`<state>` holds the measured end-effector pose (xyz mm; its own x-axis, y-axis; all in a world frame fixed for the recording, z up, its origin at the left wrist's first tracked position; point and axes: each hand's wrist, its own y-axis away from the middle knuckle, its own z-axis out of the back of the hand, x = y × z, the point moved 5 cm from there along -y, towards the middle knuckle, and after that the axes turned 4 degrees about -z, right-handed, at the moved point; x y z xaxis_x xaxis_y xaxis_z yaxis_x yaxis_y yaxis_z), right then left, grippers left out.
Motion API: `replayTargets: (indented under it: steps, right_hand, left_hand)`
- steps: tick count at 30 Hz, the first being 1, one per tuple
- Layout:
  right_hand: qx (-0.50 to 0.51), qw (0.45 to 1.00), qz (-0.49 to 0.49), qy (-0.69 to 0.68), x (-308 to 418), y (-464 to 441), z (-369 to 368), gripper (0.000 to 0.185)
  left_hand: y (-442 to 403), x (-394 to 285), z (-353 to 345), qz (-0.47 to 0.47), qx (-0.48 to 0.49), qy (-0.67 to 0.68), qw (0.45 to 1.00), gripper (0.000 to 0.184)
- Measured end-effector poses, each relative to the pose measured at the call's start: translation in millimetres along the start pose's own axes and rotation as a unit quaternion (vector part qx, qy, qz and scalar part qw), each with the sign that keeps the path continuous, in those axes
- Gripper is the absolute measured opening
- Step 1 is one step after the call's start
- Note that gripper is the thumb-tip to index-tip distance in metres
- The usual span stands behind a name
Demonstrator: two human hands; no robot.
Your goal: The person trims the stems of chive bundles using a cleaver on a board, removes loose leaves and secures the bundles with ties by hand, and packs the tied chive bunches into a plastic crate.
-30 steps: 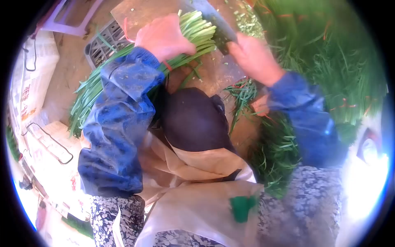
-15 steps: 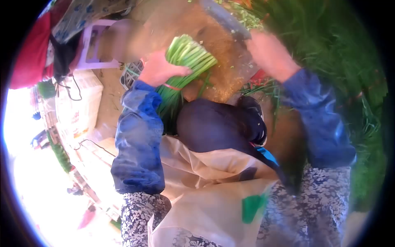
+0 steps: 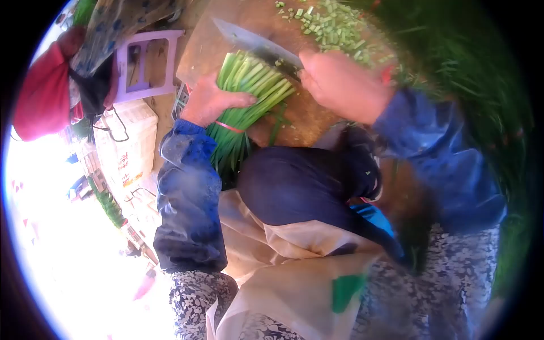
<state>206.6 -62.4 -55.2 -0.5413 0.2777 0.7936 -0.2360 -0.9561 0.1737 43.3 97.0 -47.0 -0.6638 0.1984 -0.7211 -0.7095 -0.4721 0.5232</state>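
Bundle [image 3: 252, 85]: pale cut ends, green leaves, red band
Left hand [image 3: 212, 102]: fingers wrapped the bundle
Right hand [image 3: 340, 85]: fingers gripped the knife [image 3: 249, 41], right

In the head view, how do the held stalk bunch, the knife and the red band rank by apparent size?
1. Stalk bunch, in the left hand
2. Knife, in the right hand
3. Red band, a thin strip

Support: brown board [image 3: 205, 52], surface speckled with small bits. Pale green cut pieces [image 3: 334, 27] lay scattered across its far right part. Loose green leaves [image 3: 279, 122] lay toward the near side. Stalk bundle [image 3: 252, 85], near left, appeared to rest partly on it; contact obscured.
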Motion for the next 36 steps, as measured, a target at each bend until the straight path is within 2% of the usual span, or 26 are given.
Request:
replayTargets:
  steps: [1, 3, 5, 7, 9, 11, 12, 14, 15, 17, 18, 22, 23, 25, 29, 31, 32, 33, 35, 36]
  right_hand:
    - [0.008, 1.000, 0.022, 0.007, -3, -5, -2, 0.023]
    - [0.031, 0.999, 0.042, 0.005, -9, -17, -13, 0.023]
    - [0.021, 0.992, 0.123, -0.007, -8, -29, -23, 0.023]
    - [0.112, 0.992, -0.059, -0.020, -2, -61, -33, 0.022]
    - [0.083, 0.996, -0.041, 0.004, 4, -70, -26, 0.023]
    - [-0.069, 0.987, 0.108, 0.101, -1, -66, -27, 0.017]
    - [-0.097, 0.973, 0.115, 0.172, 10, -46, -16, 0.013]
    - [-0.100, 0.959, 0.043, 0.262, 9, -28, -3, 0.024]
    - [-0.096, 0.951, 0.013, 0.292, -3, -23, -1, 0.029]
    - [-0.126, 0.946, 0.033, 0.295, -23, -6, -6, 0.035]
    - [-0.160, 0.940, 0.058, 0.295, -30, 1, -9, 0.041]
    - [-0.187, 0.954, 0.068, 0.225, -40, 24, -25, 0.050]
    - [-0.191, 0.953, 0.082, 0.222, -35, 28, -25, 0.050]
    - [-0.158, 0.955, 0.044, 0.247, -29, 28, -22, 0.043]
    - [-0.146, 0.938, 0.081, 0.302, -10, 26, -17, 0.042]
    - [-0.214, 0.962, 0.169, 0.025, 26, 34, -2, 0.036]
    - [-0.170, 0.974, 0.126, -0.076, 43, 34, 0, 0.037]
    - [-0.175, 0.972, 0.135, -0.078, 61, 38, 0, 0.037]
    - [-0.082, 0.957, 0.139, -0.240, 95, 43, -4, 0.050]
    - [-0.086, 0.955, 0.157, -0.238, 117, 51, -3, 0.050]
  left_hand:
    - [0, 4, 0, 0.006, -0.002, 0.001, 1.000, 0.053]
    - [-1, 7, -1, -0.068, -0.010, 0.013, 0.998, 0.056]
    - [-2, 14, 2, -0.015, 0.007, -0.013, 1.000, 0.057]
    - [-3, 14, -7, 0.006, 0.026, -0.039, 0.999, 0.059]
    - [-1, 11, -11, -0.075, -0.020, -0.006, 0.997, 0.059]
    - [6, 20, -10, -0.077, -0.059, -0.028, 0.995, 0.063]
    - [11, 18, -7, -0.110, -0.073, 0.000, 0.991, 0.070]
    - [24, 24, -5, -0.177, -0.091, 0.083, 0.976, 0.088]
    - [28, 24, -2, -0.181, -0.092, 0.088, 0.975, 0.088]
    - [39, 28, -6, -0.094, -0.069, -0.054, 0.992, 0.089]
    - [46, 27, -9, -0.097, -0.070, -0.056, 0.991, 0.089]
    - [79, 10, 3, -0.126, -0.108, 0.063, 0.984, 0.085]
    - [92, 4, 12, -0.137, -0.130, 0.102, 0.977, 0.084]
    - [114, 0, 35, -0.151, -0.155, 0.088, 0.972, 0.085]
    - [163, -26, 59, -0.192, -0.188, 0.092, 0.959, 0.093]
    - [188, -42, 68, -0.272, -0.215, 0.070, 0.936, 0.096]
    - [204, -51, 72, -0.262, -0.233, 0.034, 0.936, 0.100]
    - [215, -56, 76, -0.266, -0.238, 0.026, 0.934, 0.100]
    - [245, -74, 82, -0.306, -0.276, -0.110, 0.904, 0.106]
    - [261, -82, 86, -0.313, -0.298, -0.160, 0.887, 0.109]
